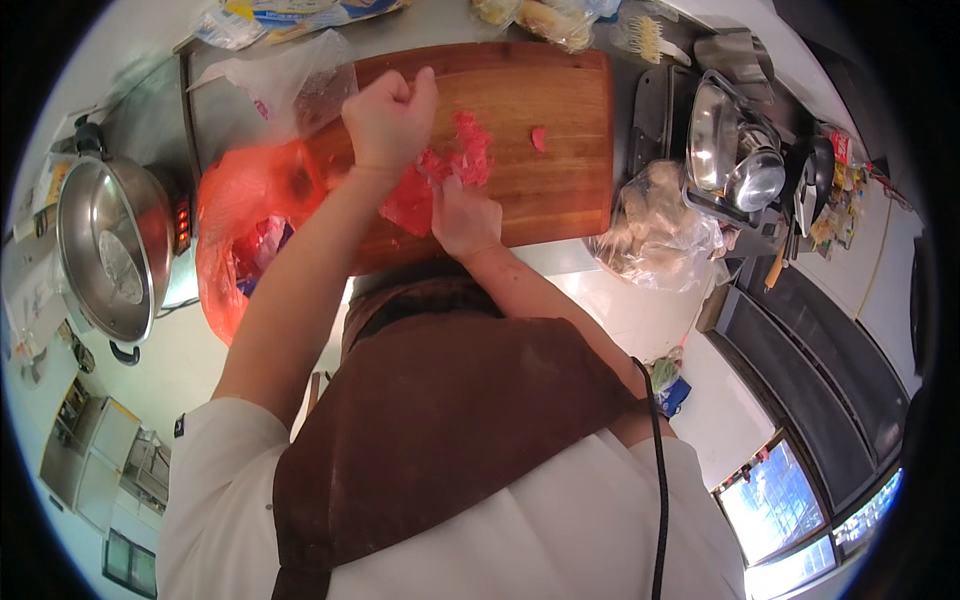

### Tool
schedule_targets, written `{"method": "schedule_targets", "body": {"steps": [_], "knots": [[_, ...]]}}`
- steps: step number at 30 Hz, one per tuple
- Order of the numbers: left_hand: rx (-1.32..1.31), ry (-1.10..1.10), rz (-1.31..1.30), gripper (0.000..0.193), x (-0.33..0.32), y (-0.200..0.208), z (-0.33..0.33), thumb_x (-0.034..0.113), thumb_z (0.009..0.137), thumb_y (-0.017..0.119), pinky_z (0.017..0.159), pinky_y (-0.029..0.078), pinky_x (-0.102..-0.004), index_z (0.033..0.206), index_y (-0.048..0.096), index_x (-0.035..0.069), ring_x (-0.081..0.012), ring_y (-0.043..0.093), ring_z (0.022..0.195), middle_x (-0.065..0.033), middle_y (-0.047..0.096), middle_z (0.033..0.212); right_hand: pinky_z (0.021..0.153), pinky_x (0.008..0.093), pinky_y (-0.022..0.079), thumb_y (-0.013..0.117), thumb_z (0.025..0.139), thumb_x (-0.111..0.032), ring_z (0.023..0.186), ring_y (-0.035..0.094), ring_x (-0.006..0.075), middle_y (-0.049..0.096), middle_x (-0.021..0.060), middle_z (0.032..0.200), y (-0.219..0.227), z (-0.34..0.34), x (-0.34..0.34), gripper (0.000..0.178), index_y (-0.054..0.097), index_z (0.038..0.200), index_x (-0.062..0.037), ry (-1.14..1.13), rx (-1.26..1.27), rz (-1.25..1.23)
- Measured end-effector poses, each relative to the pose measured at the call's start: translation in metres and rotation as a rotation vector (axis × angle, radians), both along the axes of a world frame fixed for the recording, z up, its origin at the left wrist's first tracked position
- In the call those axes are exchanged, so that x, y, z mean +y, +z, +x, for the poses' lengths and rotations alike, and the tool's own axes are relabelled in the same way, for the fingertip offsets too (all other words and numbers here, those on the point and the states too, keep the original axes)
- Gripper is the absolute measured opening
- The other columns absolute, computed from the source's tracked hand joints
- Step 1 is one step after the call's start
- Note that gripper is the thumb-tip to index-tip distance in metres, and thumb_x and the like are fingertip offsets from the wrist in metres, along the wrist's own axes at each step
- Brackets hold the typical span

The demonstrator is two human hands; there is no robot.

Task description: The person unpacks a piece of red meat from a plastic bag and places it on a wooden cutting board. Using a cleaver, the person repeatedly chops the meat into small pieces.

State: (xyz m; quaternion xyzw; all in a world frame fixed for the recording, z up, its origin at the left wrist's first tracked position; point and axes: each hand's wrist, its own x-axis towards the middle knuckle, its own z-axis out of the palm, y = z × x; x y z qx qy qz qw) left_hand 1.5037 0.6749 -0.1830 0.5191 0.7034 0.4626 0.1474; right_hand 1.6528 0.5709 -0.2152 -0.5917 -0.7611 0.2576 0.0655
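A large wooden cutting board (560, 190) lies on the counter before me. On its middle is a heap of bright red pieces that look like raw minced or chopped meat (470, 145), with one small red piece (538, 139) apart to the right. My left hand (390, 120) is raised over the board, curled into a fist with the thumb sticking up; anything inside it is hidden. Lower on the board, my right hand (466, 216) has its fingers closed at the edge of the red meat. A red plastic bag (235, 190) lies at the board's left, partly behind my left forearm.
A clear plastic bag (310, 85) lies by the board's far left. A metal wok (110, 240) stands farther left. To the right are a clear bag of pale brown food (655, 225), a dark cleaver-like blade (650, 115) and metal pans (712, 135). Packages (300, 15) line the back.
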Motion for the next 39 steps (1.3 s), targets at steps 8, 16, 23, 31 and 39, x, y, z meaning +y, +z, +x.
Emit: {"method": "schedule_targets", "body": {"steps": [8, 16, 23, 31, 39], "knots": [[-0.095, 0.063, -0.156, 0.046, 0.018, -0.004, -0.010, 0.032, 0.083, 0.077, 0.052, 0.045, -0.0414, 0.056, 0.054, 0.003, -0.0310, 0.050, 0.047, -0.0160, 0.052, 0.051, 0.071, 0.0536, 0.055, 0.049, 0.096, -0.023, 0.077, 0.071, 0.0413, 0.071, 0.0203, 0.080, 0.027, -0.010, 0.013, 0.019, 0.052, 0.103, -0.0058, 0.025, -0.165, -0.372], [0.032, 0.025, -0.106, 0.044, 0.015, -0.016, -0.011, 0.033, 0.083, 0.074, 0.055, 0.047, -0.0429, 0.057, 0.054, 0.003, -0.0352, 0.048, 0.049, -0.0176, 0.053, 0.052, 0.073, 0.0524, 0.055, 0.050, 0.094, -0.019, 0.084, 0.071, 0.0416, 0.072, 0.0212, 0.085, 0.033, -0.011, 0.022, 0.021, 0.053, 0.109, -0.0042, 0.038, -0.164, -0.300], [-0.138, 0.018, -0.208, 0.044, 0.030, -0.029, -0.021, 0.034, 0.081, 0.075, 0.059, 0.048, -0.0412, 0.060, 0.057, 0.000, -0.0289, 0.050, 0.051, -0.0178, 0.055, 0.055, 0.071, 0.0531, 0.055, 0.052, 0.093, -0.016, 0.081, 0.071, 0.0430, 0.071, 0.0220, 0.084, 0.043, -0.019, 0.022, 0.020, 0.052, 0.109, -0.0030, -0.003, -0.178, -0.323], [-0.256, 0.024, -0.295, 0.047, 0.033, -0.049, -0.040, 0.033, 0.082, 0.076, 0.057, 0.047, -0.0379, 0.058, 0.054, -0.001, -0.0160, 0.046, 0.054, -0.0135, 0.052, 0.053, 0.075, 0.0503, 0.057, 0.052, 0.093, -0.016, 0.086, 0.073, 0.0395, 0.073, 0.0206, 0.091, 0.043, -0.031, 0.027, 0.022, 0.053, 0.111, -0.0034, 0.064, -0.220, -0.324], [-0.136, -0.018, -0.199, 0.050, 0.046, -0.056, -0.023, 0.035, 0.084, 0.075, 0.052, 0.042, -0.0365, 0.057, 0.050, 0.001, -0.0140, 0.042, 0.052, -0.0075, 0.048, 0.052, 0.076, 0.0518, 0.056, 0.053, 0.091, -0.015, 0.088, 0.072, 0.0413, 0.072, 0.0230, 0.091, 0.047, -0.026, 0.033, 0.025, 0.053, 0.112, -0.0015, -0.021, -0.172, -0.337]]}}
